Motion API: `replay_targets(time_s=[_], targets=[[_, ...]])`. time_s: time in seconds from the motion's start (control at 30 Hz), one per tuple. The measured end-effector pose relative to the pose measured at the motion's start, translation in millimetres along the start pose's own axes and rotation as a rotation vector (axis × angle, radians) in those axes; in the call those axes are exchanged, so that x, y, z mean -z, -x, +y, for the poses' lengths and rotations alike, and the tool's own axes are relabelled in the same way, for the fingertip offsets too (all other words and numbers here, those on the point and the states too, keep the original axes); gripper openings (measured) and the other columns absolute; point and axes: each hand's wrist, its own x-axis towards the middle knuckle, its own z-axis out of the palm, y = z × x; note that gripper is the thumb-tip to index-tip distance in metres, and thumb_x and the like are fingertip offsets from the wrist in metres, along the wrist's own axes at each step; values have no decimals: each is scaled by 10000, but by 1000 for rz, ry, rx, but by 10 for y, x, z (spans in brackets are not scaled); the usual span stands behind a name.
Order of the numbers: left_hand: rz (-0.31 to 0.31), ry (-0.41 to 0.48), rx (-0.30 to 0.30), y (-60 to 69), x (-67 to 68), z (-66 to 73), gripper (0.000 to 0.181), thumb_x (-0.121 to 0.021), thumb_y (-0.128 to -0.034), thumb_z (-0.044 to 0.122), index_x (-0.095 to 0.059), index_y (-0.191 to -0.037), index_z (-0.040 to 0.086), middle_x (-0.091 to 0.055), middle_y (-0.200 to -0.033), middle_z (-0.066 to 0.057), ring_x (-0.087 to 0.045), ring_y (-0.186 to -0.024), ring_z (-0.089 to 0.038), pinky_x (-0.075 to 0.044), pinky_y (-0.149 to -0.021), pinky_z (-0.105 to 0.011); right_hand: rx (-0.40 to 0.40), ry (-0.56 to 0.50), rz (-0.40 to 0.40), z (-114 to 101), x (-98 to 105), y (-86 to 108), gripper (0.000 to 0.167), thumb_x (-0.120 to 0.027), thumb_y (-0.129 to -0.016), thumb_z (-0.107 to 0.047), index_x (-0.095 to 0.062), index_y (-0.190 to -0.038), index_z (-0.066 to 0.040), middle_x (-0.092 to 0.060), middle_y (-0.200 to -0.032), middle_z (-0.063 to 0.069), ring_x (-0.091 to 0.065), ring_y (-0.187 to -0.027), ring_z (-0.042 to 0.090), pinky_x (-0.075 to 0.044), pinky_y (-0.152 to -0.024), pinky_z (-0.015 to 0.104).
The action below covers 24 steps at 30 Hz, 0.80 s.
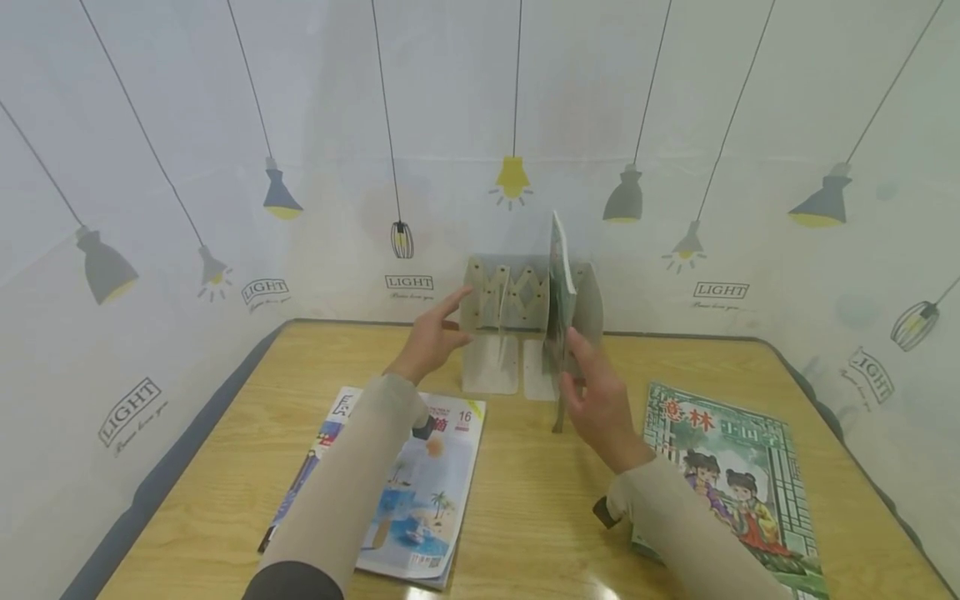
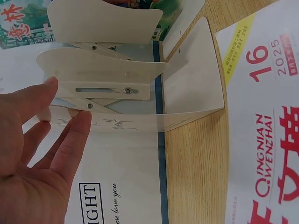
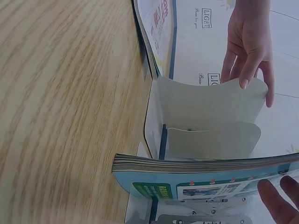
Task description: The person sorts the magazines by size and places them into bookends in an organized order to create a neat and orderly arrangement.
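A cream metal expandable book rack (image 1: pixel 491 364) with upright dividers and a crisscross linkage stands at the back of the table. My left hand (image 1: pixel 429 337) pinches the upright left end panel (image 3: pixel 210 100), thumb on its inner face and fingers outside. A magazine (image 1: pixel 561 275) stands upright in the right part of the rack, its page edges (image 3: pixel 196 164) showing in the right wrist view. My right hand (image 1: pixel 603 400) is at its right side, and fingertips (image 3: pixel 266 186) touch that cover. No finger shows on the magazine's left face.
Two magazines lie overlapped at the left, the top one with a beach cover (image 1: pixel 420 500). A green magazine (image 1: pixel 735 492) with two cartoon children lies at the right. The wooden table (image 1: pixel 525 517) meets a pale lamp-printed curtain (image 1: pixel 442 100) behind the rack.
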Motion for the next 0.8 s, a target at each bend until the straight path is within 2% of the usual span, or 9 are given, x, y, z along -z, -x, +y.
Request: replay_targets(time_s=[0.17,0.37,0.47,0.57,0.67,0.73,0.8], targets=[[-6,7,-5,-1,8,2,817,-715,-854,38,-341,-1510,350,-351,-1528,-140,-606,-1098,-271,-566,-800,-393,10,6,6,-15,15,16,644,-619,-818,56,-443,-1434,-12,-555,-1352,170,-579,-1158,324,-563,-816,366],[-5,1,-3,-6,0,-10,817,-717,-854,43,-341,-1509,355,-352,-1529,-133,-601,-1105,-273,-564,-805,-403,-25,-20,-22,-18,64,67,641,-605,-830,39,-424,-1443,-7,-567,-1331,169,-590,-1140,313,-582,-714,294],[-4,-2,-1,1,-3,-8,825,-717,-857,51,-335,-1502,396,-352,-1531,-119,-597,-1110,-268,-564,-807,-401,-47,-3,-44,-10,111,106,656,-619,-827,29,-420,-1449,-19,-569,-1329,174,-608,-1104,329,-585,-717,328],[-5,-6,0,15,0,-1,838,-715,-860,60,-324,-1486,457,-349,-1535,-107,-593,-1115,-262,-563,-810,-398,-61,30,-72,15,158,137,664,-637,-828,5,-425,-1455,-43,-551,-1359,169,-649,-1001,337,-578,-766,382],[-3,-9,0,18,0,6,849,-718,-857,63,-320,-1466,500,-350,-1536,-95,-594,-1111,-252,-563,-809,-392,-78,47,-108,54,201,163,678,-651,-835,-16,-412,-1468,-64,-516,-1401,157,-657,-977,339,-548,-861,412],[-4,-6,-1,18,0,6,848,-718,-857,66,-320,-1461,509,-350,-1537,-89,-595,-1109,-249,-562,-809,-391,-99,42,-132,80,223,178,689,-659,-838,-20,-401,-1476,-70,-501,-1417,147,-653,-991,336,-531,-897,413],[-3,-1,2,18,-1,-2,847,-718,-857,69,-321,-1458,515,-348,-1539,-84,-593,-1112,-248,-563,-809,-389,-112,36,-152,103,237,195,704,-662,-837,-26,-389,-1483,-77,-494,-1424,145,-624,-1069,339,-509,-937,410]])
